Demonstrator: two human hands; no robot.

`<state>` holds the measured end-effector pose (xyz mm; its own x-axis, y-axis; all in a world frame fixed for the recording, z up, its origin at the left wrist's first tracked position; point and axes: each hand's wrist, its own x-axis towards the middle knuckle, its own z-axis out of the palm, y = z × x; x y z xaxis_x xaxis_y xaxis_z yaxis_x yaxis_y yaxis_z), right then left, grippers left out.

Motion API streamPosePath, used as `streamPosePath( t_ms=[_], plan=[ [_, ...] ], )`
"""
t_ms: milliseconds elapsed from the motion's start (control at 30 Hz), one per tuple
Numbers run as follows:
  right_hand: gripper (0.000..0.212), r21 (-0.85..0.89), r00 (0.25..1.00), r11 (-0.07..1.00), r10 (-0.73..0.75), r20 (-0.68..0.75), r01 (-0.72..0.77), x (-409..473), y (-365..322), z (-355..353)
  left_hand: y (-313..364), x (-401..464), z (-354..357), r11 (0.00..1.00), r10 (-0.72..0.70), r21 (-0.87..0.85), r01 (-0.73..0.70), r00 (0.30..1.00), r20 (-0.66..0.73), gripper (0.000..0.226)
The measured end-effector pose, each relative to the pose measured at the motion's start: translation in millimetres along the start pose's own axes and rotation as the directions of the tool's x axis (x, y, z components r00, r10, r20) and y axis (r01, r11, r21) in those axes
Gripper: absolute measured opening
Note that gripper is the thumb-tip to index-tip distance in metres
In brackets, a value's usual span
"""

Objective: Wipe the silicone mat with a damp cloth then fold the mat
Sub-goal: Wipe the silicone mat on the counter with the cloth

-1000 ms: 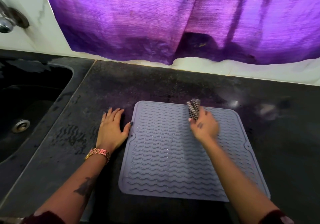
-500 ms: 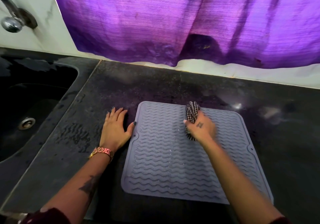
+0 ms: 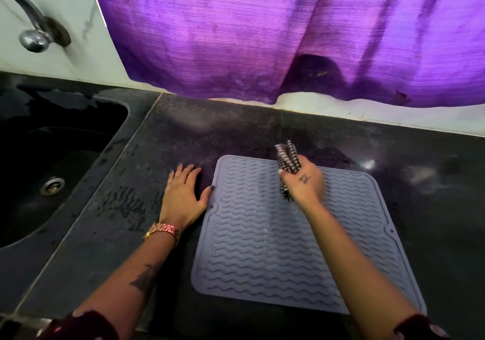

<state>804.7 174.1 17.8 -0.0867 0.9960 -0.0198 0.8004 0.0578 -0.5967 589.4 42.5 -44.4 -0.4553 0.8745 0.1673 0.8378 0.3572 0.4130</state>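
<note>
On the dark countertop [image 3: 236, 135] lies the grey silicone mat [image 3: 262, 247] (flat, unfolded); the right hand [image 3: 304, 182] grips a checked cloth [image 3: 287, 156] at its far edge, while the left hand [image 3: 183, 195] rests flat, fingers straight, just left of it.

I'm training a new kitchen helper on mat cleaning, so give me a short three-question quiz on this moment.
1. True or false: the silicone mat is already folded.
2. Which hand grips the checked cloth? A) left hand B) right hand C) neither
3. Fill in: the left hand lies flat on the dark ____, thumb at the mat's left edge.

Key:
1. False. The mat lies flat and unfolded on the countertop.
2. B. The right hand grips the cloth near the mat's far edge.
3. countertop. The sink lies further to the left.
</note>
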Motion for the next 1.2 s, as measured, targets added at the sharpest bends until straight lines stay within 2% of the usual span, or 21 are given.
streamPosePath(
  t_ms=[100,267,333,400,433,467,533,567,600,667,767,833,900,967,1033,1100,1200],
  plan=[
    [0.057,-0.252,0.994,0.966,0.071,0.077,-0.050,-5,-3,11,0,0,0,1.000,0.009,0.004,-0.009,1.000,0.003,0.068],
    [0.062,-0.284,0.984,0.952,-0.067,0.166,0.113,-11,-22,33,0,1,1,1.000,0.011,0.009,-0.012,1.000,0.017,0.068],
    [0.069,-0.151,0.949,0.970,-0.139,0.284,0.188,-7,-25,33,0,1,2,1.000,0.009,0.005,-0.009,1.000,0.012,0.068],
    [0.064,0.184,0.913,0.977,-0.166,0.374,0.103,1,-25,24,0,1,2,1.000,0.007,0.006,-0.007,1.000,0.005,0.068],
    [0.058,0.286,0.923,0.956,-0.164,0.349,0.062,4,-23,21,-1,1,2,1.000,0.003,0.005,-0.003,1.000,0.001,0.067],
    [0.053,0.299,0.948,0.953,-0.145,0.284,0.056,6,-22,20,-1,1,2,1.000,0.000,0.005,0.000,1.000,-0.001,0.067],
    [0.049,0.071,0.984,0.993,-0.106,0.140,0.097,5,-18,24,-1,1,3,1.000,-0.001,0.005,0.001,1.000,-0.003,0.067],
    [0.053,-0.074,0.987,0.991,-0.101,0.124,0.111,2,-17,29,-1,1,3,1.000,0.001,0.004,-0.001,1.000,-0.001,0.067],
    [0.058,-0.173,0.985,0.977,-0.102,0.138,0.125,-2,-17,34,-2,1,3,1.000,0.002,0.002,-0.002,1.000,0.002,0.067],
    [0.066,-0.256,0.974,0.952,-0.120,0.190,0.168,-5,-23,41,-2,1,3,1.000,0.003,-0.002,-0.003,1.000,0.004,0.067],
    [0.065,-0.232,0.928,0.924,-0.233,0.291,0.305,-4,-35,44,-2,2,3,1.000,0.004,-0.002,-0.004,1.000,0.007,0.067],
    [0.061,-0.126,0.874,0.922,-0.294,0.386,0.366,-2,-40,41,-2,1,2,1.000,0.003,-0.002,-0.003,1.000,0.003,0.067],
    [0.053,0.100,0.865,0.965,-0.261,0.428,0.242,5,-40,30,-2,1,2,1.000,0.003,-0.010,-0.003,1.000,-0.002,0.068],
    [0.050,0.186,0.921,0.973,-0.197,0.336,0.140,14,-34,24,-2,0,2,1.000,-0.001,-0.018,0.001,1.000,-0.002,0.068],
    [0.054,0.034,0.950,0.987,-0.158,0.270,0.155,15,-27,25,-2,1,2,1.000,-0.002,-0.021,0.002,1.000,-0.001,0.068],
    [0.069,-0.127,0.944,0.974,-0.142,0.297,0.186,10,-22,34,-1,1,2,1.000,-0.001,-0.024,0.001,1.000,-0.003,0.068],
    [0.065,-0.191,0.933,0.941,-0.219,0.286,0.280,8,-24,42,0,1,1,1.000,0.001,-0.027,-0.001,1.000,0.000,0.069]
  ],
)
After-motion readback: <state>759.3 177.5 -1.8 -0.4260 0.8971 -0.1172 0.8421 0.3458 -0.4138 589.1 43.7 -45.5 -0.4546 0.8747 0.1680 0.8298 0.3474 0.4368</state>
